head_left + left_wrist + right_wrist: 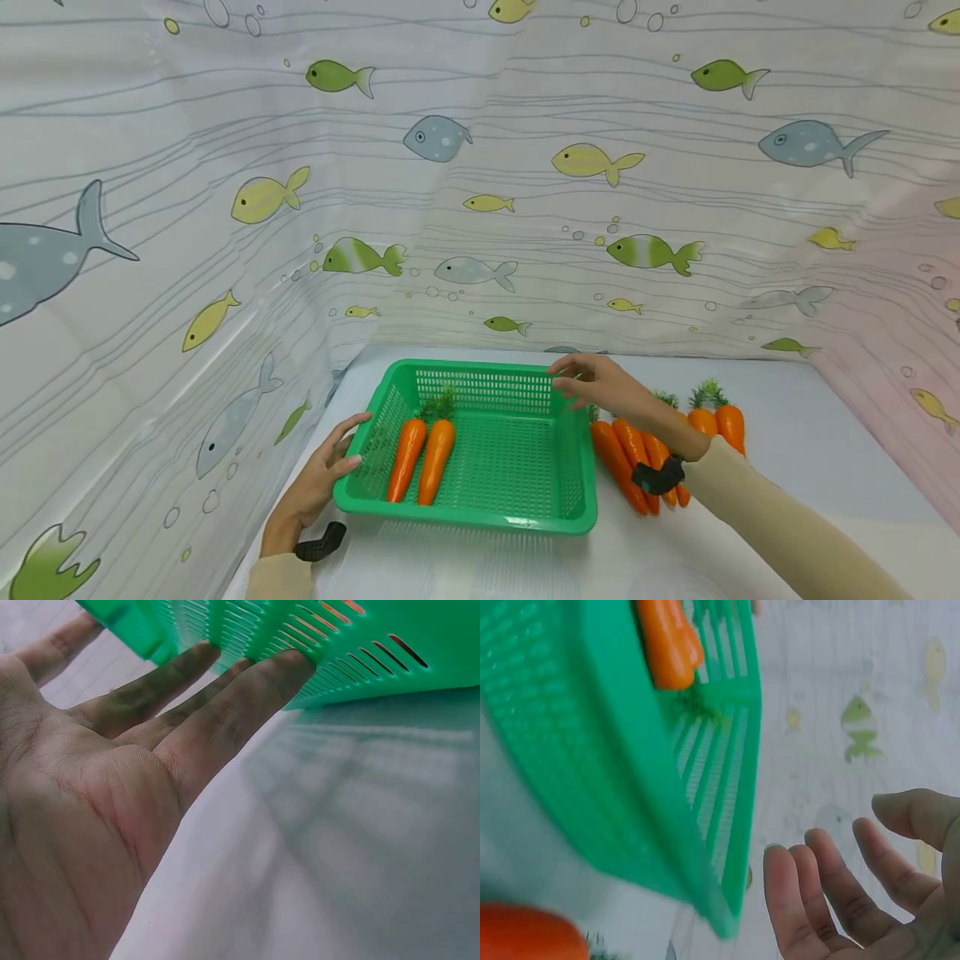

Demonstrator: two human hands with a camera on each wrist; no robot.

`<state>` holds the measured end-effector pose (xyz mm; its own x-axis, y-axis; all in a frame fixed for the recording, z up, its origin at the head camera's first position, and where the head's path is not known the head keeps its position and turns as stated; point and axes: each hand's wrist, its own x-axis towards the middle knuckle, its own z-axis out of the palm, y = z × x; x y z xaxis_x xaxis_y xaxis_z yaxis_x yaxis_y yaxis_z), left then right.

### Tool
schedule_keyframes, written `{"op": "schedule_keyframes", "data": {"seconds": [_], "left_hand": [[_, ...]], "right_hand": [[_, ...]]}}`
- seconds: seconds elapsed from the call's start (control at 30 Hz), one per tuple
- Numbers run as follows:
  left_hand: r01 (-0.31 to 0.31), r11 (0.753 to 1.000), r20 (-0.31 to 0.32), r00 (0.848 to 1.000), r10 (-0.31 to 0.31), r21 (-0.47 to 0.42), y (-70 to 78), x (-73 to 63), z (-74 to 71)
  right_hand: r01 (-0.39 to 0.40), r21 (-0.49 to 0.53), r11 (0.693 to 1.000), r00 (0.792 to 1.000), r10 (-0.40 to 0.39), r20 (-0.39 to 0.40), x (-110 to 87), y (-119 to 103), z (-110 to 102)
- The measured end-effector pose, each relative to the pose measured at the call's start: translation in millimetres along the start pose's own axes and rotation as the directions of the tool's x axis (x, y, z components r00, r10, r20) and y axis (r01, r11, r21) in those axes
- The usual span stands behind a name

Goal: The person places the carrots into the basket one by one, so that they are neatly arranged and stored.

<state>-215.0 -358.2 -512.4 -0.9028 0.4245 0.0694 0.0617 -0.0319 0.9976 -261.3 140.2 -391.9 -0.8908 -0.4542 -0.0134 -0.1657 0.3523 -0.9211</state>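
A green plastic basket with slotted walls sits on the white table. Two orange carrots with green tops lie side by side in its left part. My left hand is at the basket's left side, thumb by the rim. In the left wrist view, its fingers reach out fairly straight to the outer wall. Above the basket's back right corner is my right hand, fingers spread and loosely bent, holding nothing. The right wrist view shows that hand apart from the basket's rim.
Several more carrots lie on the table just right of the basket, partly hidden behind my right forearm. A white sheet printed with fish hangs along the back and both sides of the table.
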Motion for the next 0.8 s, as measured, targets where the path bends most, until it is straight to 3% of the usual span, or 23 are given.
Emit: {"op": "schedule_keyframes", "data": {"seconds": [0.3,0.8], "left_hand": [[0.009,1.000,-0.011,1.000,-0.009,-0.001,0.4,-0.3,1.3],[0.015,1.000,-0.013,1.000,-0.015,-0.010,0.6,0.8,0.8]], "right_hand": [[-0.089,0.034,0.995,0.985,0.093,-0.146,-50.8,31,-53],[-0.191,-0.018,0.981,0.929,0.175,-0.326,-123.4,91,-96]]}}
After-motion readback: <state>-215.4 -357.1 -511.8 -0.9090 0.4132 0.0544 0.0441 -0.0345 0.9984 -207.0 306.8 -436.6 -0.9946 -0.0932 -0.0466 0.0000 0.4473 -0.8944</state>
